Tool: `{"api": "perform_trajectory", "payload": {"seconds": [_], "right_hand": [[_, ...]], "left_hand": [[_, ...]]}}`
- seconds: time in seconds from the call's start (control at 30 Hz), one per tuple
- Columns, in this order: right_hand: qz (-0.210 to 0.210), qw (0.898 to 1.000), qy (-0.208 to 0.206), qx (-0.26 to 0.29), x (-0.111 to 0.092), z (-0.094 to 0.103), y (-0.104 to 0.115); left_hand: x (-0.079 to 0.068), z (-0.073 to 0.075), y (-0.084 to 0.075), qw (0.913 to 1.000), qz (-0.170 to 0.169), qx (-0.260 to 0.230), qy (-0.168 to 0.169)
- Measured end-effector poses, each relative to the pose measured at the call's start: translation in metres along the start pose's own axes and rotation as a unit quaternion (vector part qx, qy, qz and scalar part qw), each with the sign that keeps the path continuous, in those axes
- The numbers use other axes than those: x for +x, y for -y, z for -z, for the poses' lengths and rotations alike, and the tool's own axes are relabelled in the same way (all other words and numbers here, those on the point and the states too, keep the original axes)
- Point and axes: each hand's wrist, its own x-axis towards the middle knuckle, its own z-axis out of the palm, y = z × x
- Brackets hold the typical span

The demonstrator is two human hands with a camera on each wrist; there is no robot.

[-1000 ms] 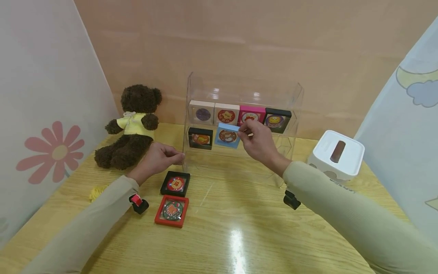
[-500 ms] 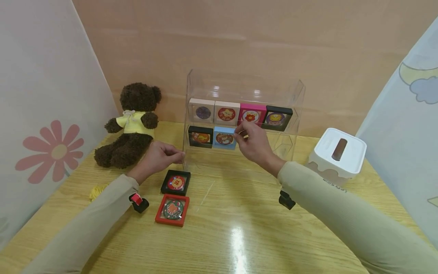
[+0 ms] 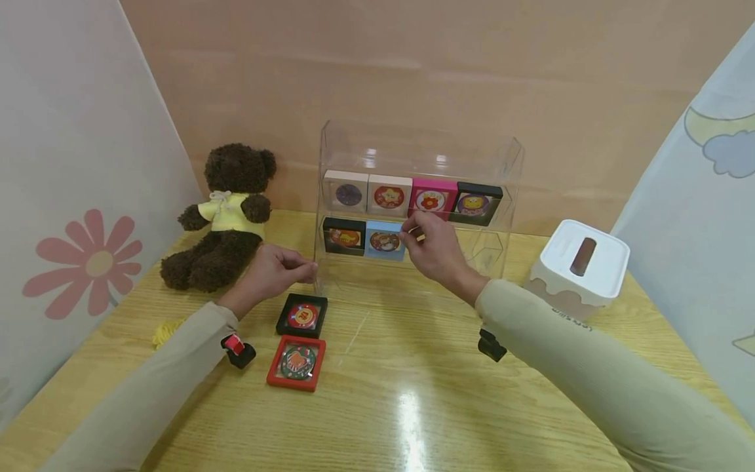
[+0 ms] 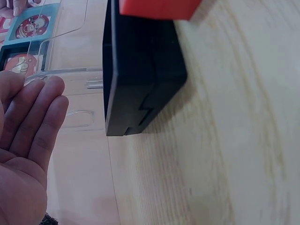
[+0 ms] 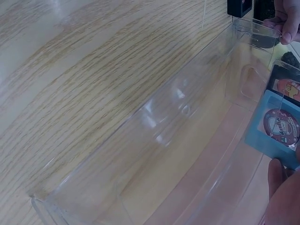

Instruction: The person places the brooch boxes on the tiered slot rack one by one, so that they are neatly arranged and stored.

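A clear acrylic display rack [image 3: 383, 272] stands on the table. Its front left edge is pinched between the thumb and fingers of my left hand [image 3: 282, 270]. On the rack's middle tier sits a light-blue square frame [image 3: 385, 241] with a round badge inside, right of a black frame [image 3: 345, 236]. My right hand [image 3: 435, 248] pinches the blue frame by its right side; in the right wrist view the fingertips meet the edge of that blue frame [image 5: 262, 140]. The tier above bears two white frames [image 3: 390, 195], a pink one [image 3: 435, 196] and a black one [image 3: 478, 203].
A black frame [image 3: 301, 316] and a red frame [image 3: 296, 364], each with a badge, lie on the table before the rack's left end. A brown teddy bear [image 3: 238, 169] sits left, near yellow yarn [image 3: 168, 332]. A white tissue box [image 3: 580, 265] stands right.
My right hand has moved the blue frame slightly left and down, from a tilt to flush beside the black frame on the middle tier. The left hand has stayed at the rack's edge.
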Motion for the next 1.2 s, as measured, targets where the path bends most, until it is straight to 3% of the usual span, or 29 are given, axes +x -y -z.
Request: {"api": "perform_trajectory", "payload": {"seconds": [0.4, 0.6, 0.8, 0.9, 1.0, 1.2], "right_hand": [[0.038, 0.999, 0.001, -0.008, -0.002, 0.005, -0.003], [0.051, 0.998, -0.044, -0.015, -0.008, 0.008, 0.006], [0.087, 0.993, -0.075, 0.025, -0.022, -0.002, 0.026], [0.087, 0.994, -0.045, 0.057, -0.035, -0.013, 0.037], [0.08, 0.992, 0.017, 0.092, -0.05, -0.023, 0.048], [0.036, 0.978, 0.129, 0.158, -0.078, -0.039, 0.067]], "left_hand": [[-0.001, 0.0, -0.001, 1.0, 0.001, -0.003, 0.004], [-0.002, 0.0, -0.001, 1.0, -0.002, -0.002, 0.001], [-0.002, -0.002, 0.002, 0.9999, -0.01, 0.007, -0.001], [-0.002, -0.002, 0.003, 0.9998, -0.013, 0.012, -0.001], [-0.002, -0.002, 0.003, 0.9999, -0.013, 0.009, 0.0], [-0.002, -0.001, 0.002, 0.9998, -0.018, 0.008, -0.004]]}}
